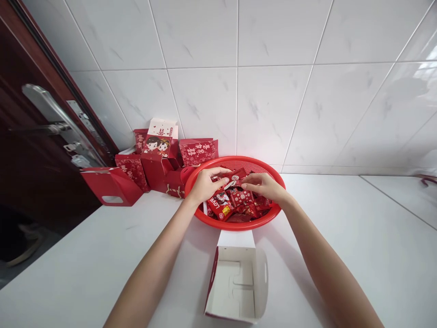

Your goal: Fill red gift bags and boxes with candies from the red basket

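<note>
A red plastic basket (276,175) with a mesh wall holds many wrapped sweets, mostly in red packets. My left hand (208,183) reaches over its left side, thumb and fingers apart, above a red packet marked LOVE (220,205). From the right, my right hand (264,186) comes over the sweets with its fingers curved and the thumb a little apart. Between the two hands lie a red packet (238,175) and a dotted red packet (241,197). I see nothing held in either hand. In front of the basket stands an open carton (235,291), white inside, with nothing in it.
Several red gift boxes stand at the back left against the tiled wall (201,100), among them a box with cartoon figures (160,145) and a box with a cut-out handle (112,187). A dark door with a metal handle (64,123) borders the white table (136,246).
</note>
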The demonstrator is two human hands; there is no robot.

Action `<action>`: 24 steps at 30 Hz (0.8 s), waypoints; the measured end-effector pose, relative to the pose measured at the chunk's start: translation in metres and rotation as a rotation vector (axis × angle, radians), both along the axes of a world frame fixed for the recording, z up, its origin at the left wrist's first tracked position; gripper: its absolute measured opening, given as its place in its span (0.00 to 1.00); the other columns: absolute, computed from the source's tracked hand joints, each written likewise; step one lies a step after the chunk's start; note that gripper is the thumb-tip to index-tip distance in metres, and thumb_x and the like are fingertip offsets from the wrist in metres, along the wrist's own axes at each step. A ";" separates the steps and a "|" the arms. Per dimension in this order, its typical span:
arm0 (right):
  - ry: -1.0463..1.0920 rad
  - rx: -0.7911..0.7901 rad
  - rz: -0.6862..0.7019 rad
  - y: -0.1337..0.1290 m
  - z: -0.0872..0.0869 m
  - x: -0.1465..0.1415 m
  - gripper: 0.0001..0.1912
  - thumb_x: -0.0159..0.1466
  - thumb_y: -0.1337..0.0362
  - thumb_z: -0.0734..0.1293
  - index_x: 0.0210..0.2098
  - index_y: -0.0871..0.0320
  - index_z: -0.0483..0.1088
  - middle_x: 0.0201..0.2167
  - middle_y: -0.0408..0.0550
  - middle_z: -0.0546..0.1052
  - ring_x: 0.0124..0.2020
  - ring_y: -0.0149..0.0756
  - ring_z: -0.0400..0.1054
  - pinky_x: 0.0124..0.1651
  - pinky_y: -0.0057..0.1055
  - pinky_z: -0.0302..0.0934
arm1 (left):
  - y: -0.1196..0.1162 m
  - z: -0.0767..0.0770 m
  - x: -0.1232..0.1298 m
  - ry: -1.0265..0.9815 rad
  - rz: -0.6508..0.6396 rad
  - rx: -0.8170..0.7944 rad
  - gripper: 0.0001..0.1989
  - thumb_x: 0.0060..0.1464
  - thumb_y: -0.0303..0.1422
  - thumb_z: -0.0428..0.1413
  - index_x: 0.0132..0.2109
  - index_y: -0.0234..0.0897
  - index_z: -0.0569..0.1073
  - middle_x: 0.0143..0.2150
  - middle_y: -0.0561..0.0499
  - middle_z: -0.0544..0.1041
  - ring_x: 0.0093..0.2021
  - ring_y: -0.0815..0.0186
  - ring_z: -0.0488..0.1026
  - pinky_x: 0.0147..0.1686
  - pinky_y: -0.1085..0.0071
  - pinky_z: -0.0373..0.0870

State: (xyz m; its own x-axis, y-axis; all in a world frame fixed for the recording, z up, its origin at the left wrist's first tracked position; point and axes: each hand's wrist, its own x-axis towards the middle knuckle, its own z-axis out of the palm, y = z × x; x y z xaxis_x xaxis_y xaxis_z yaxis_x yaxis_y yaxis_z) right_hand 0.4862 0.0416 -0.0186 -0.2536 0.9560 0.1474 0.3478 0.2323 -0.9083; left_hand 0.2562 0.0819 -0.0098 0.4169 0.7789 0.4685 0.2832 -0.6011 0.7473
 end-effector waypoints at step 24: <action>0.319 0.006 0.060 -0.007 0.005 0.000 0.16 0.53 0.54 0.78 0.31 0.58 0.74 0.31 0.44 0.79 0.35 0.37 0.73 0.41 0.34 0.65 | -0.011 0.006 0.002 -0.032 -0.115 0.019 0.09 0.53 0.34 0.60 0.39 0.40 0.84 0.44 0.48 0.84 0.45 0.59 0.80 0.46 0.65 0.78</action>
State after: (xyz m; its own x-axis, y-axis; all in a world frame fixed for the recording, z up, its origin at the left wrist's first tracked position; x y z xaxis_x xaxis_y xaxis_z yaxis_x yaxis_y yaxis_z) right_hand 0.4861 0.0351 -0.0136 -0.2498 0.9395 0.2342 0.0317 0.2497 -0.9678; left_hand 0.2578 0.0708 -0.0040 0.4874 0.7177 0.4974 0.1879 -0.6425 0.7429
